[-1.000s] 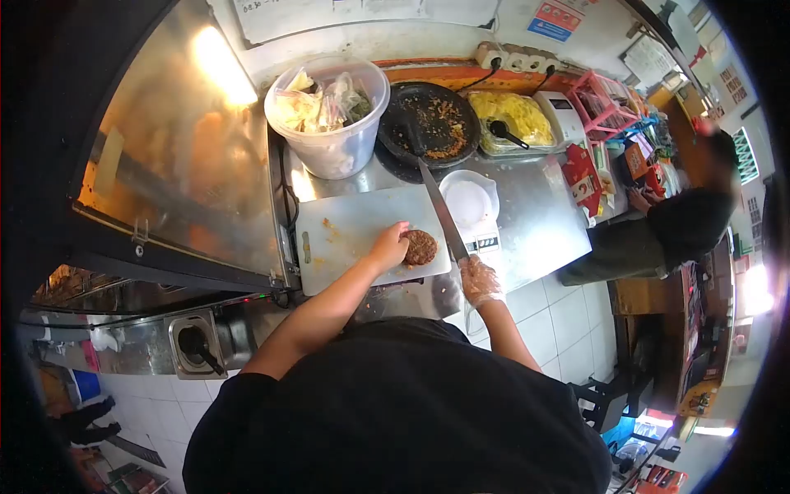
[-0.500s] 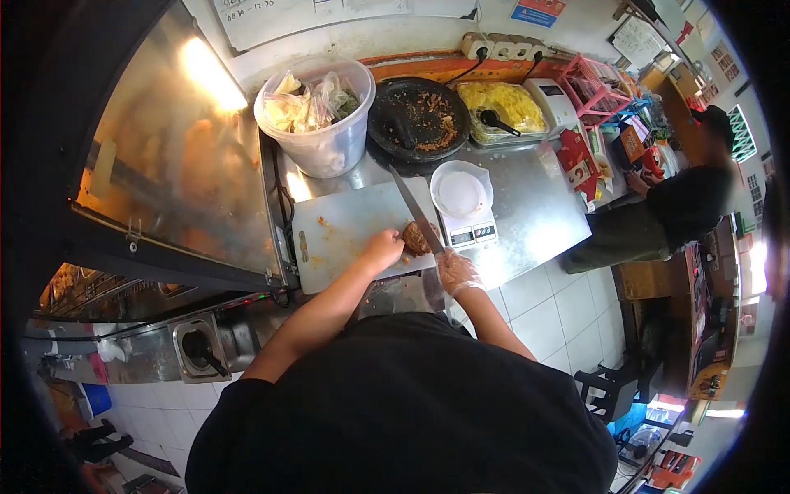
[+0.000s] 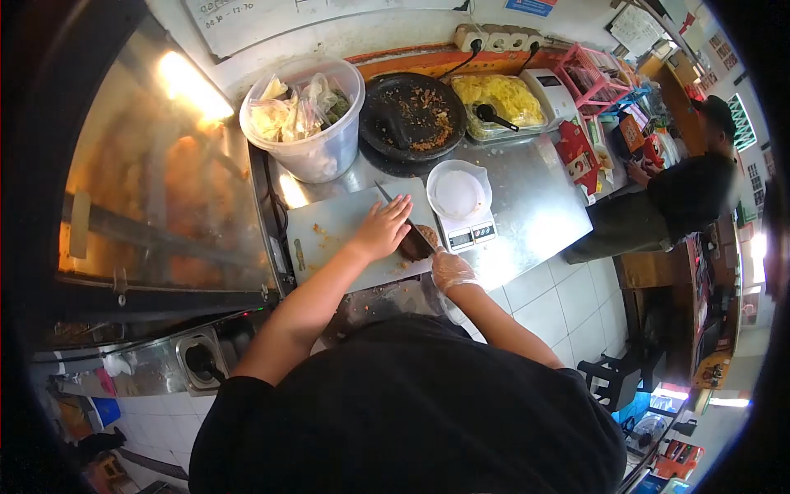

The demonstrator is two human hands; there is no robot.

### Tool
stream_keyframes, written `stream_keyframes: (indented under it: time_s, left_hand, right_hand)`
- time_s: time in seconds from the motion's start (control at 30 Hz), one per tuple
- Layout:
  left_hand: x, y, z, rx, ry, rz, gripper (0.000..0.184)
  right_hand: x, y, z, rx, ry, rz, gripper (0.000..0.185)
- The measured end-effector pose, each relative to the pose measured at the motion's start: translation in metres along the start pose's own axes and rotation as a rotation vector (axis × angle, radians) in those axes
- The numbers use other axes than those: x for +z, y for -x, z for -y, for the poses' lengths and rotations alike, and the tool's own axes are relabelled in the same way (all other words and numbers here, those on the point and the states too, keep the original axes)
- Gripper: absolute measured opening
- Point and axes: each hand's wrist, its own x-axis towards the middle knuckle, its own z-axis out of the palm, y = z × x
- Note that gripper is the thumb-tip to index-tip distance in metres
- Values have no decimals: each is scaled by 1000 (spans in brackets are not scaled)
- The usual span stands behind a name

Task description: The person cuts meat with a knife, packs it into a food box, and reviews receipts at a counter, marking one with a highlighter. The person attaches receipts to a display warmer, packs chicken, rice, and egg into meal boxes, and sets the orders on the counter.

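My right hand [image 3: 454,272], in a clear plastic glove, is closed around the handle of a long knife [image 3: 421,240]. The blade runs away from me to the upper left and lies across a browned piece of meat [image 3: 429,235]. My left hand [image 3: 385,228] is bare, its fingers stretched out flat over the blade's middle, partly covering it. Under both lies a pale cutting board [image 3: 329,221] with crumbs scattered on it. Whether the blade has passed through the meat cannot be seen.
Right of the board, a kitchen scale [image 3: 471,234] bears a clear plastic bowl [image 3: 459,192]. Behind stand a bucket of bagged food [image 3: 303,156], a black pan [image 3: 395,115] and a tub of yellow shreds [image 3: 514,100]. A heated glass cabinet [image 3: 164,181] borders the left; a person [image 3: 683,198] stands at right.
My left hand has left the meat's side and moved forward onto the blade, fingers now extended. The knife has come down onto the meat, its tip shifted left.
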Motion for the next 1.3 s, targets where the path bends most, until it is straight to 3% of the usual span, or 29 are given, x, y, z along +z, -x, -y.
stream_keyframes:
  time_s: [0.2,0.47,0.7,1.03,1.3]
  left_hand:
    - [2,2,-2,-30,-80,87,49]
    - [-2,-1,-5,-20,-88,-11,49]
    - [-23,-27,-10,68,-103,-51,49]
    - [-7,-30,-5,65,-91,11,48]
    - [-3,-28,-3,81,-117,-68,48]
  right_hand:
    - [-2,1,12,85,-61,70,32]
    - [3,-10,-12,-67,-71,-1,34]
    - [-25,-1,-7,-36,-49,-75,34]
    - [-26,-7,-9,50,-23,45,28]
    - [-19,-8,-13,11,-66,-16,36]
